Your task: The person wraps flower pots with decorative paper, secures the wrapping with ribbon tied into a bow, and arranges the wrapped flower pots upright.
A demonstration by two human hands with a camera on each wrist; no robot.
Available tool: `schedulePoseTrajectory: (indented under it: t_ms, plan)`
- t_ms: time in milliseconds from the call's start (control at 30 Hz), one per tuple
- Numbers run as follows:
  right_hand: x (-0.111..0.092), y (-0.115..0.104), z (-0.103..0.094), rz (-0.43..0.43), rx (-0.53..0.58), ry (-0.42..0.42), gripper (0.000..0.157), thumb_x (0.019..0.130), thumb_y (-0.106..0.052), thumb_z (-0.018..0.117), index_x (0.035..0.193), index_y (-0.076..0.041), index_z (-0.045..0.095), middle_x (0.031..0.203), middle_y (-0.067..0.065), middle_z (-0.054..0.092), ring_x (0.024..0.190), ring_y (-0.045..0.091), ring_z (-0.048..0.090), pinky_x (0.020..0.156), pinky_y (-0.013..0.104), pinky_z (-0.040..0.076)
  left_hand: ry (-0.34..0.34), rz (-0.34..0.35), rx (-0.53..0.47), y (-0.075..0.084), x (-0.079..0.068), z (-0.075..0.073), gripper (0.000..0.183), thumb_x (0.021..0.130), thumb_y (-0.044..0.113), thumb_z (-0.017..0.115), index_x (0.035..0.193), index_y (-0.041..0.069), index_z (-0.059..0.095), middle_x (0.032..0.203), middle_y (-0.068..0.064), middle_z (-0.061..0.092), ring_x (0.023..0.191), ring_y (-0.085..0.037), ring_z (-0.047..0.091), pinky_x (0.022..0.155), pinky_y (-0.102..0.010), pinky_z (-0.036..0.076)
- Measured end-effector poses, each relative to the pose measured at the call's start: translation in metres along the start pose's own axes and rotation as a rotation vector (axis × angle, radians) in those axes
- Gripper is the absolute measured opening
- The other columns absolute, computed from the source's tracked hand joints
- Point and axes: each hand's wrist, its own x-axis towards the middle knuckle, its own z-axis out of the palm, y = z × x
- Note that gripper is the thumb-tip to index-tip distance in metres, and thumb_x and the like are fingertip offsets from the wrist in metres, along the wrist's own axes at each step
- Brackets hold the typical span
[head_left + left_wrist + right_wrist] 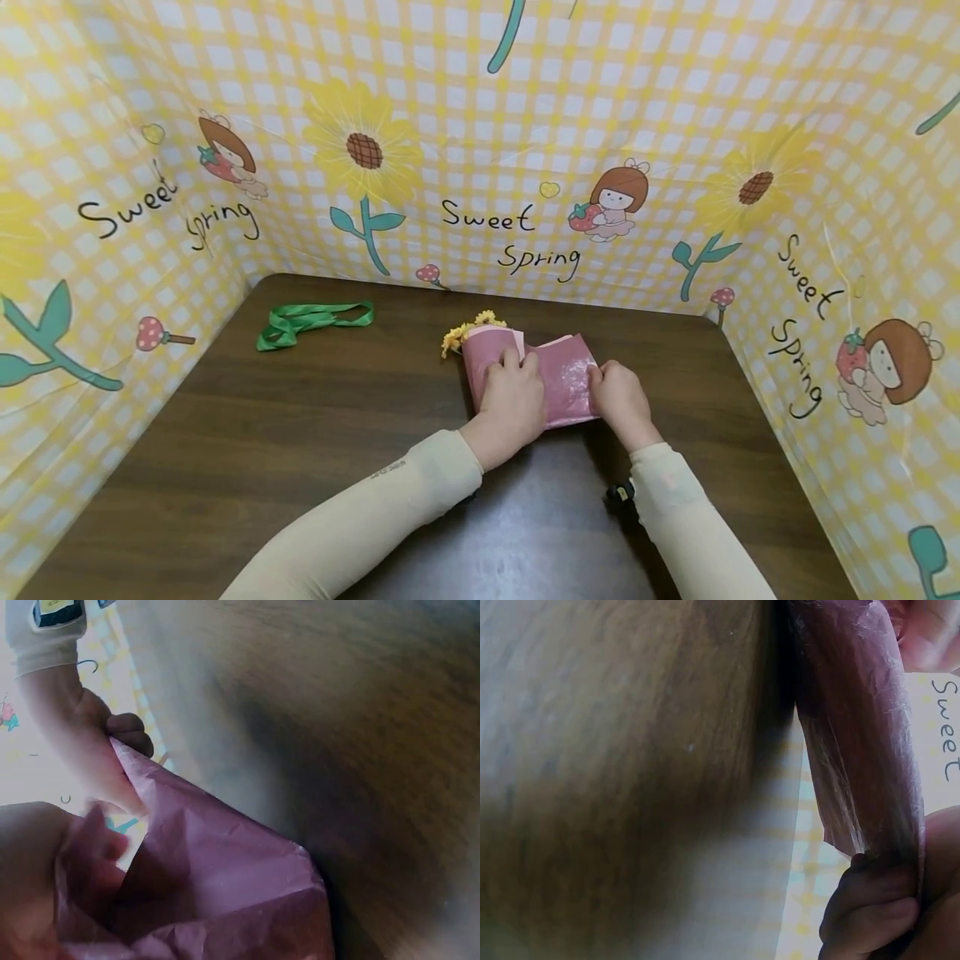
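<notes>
A sheet of glossy pink wrapping paper (566, 379) is partly rolled around a bunch of small yellow flowers (456, 337), whose heads poke out at its upper left. My left hand (513, 396) grips the rolled part, with its fingers bent over the paper fold. At the loose right edge, my right hand (621, 400) pinches the sheet between thumb and curled fingers. In the left wrist view the wrapping paper (225, 840) bends into an open fold between both hands. Inside the wrap the flower stems are hidden.
A looped green ribbon (315, 318) lies at the back left of the dark wooden table (300, 433). Behind the table and along both sides hangs a yellow checked cloth (465, 125) with printed flowers and lettering.
</notes>
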Motion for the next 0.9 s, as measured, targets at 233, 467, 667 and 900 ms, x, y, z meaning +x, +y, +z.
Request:
schedulePoseTrajectory:
  t_ms: [233,467,667,900]
  plan:
    - [-0.002,-0.011,-0.004,-0.035,-0.033,0.039,0.038,0.106,-0.037,0.049,0.098,-0.003,0.065,0.094,0.017,0.071,0.082,0.034,0.067,0.069,0.054,0.053,-0.054,0.136,0.017,-0.013,-0.001,-0.006,0.033,0.100,0.040,0.052,0.093,0.022,0.079,0.105,-0.002,0.057,0.097,-0.028,0.047,0.068,-0.038,0.047]
    - [-0.005,-0.021,-0.010,-0.086,-0.034,0.093,0.037,0.106,-0.036,0.050,0.100,-0.002,0.065,0.091,0.018,0.071,0.079,0.034,0.068,0.065,0.055,0.053,0.013,0.097,-0.049,-0.026,-0.004,-0.008,0.029,0.094,0.028,0.060,0.115,0.015,0.074,0.113,0.000,0.064,0.101,-0.023,0.053,0.073,-0.034,0.052]
    - [-0.009,-0.031,-0.017,-0.136,-0.045,0.137,0.035,0.107,-0.034,0.051,0.100,-0.002,0.064,0.087,0.018,0.071,0.077,0.036,0.069,0.063,0.056,0.053,0.031,0.071,-0.128,-0.034,-0.003,-0.008,0.027,0.094,0.029,0.062,0.114,0.016,0.074,0.107,0.001,0.068,0.098,-0.021,0.058,0.074,-0.035,0.053]
    - [-0.017,-0.046,-0.019,-0.198,-0.068,0.161,0.033,0.107,-0.033,0.051,0.099,-0.003,0.062,0.078,0.016,0.069,0.067,0.034,0.067,0.057,0.054,0.051,0.053,0.073,-0.176,-0.037,-0.006,-0.006,0.024,0.095,0.033,0.063,0.105,0.016,0.077,0.101,0.001,0.069,0.096,-0.021,0.059,0.078,-0.037,0.052]
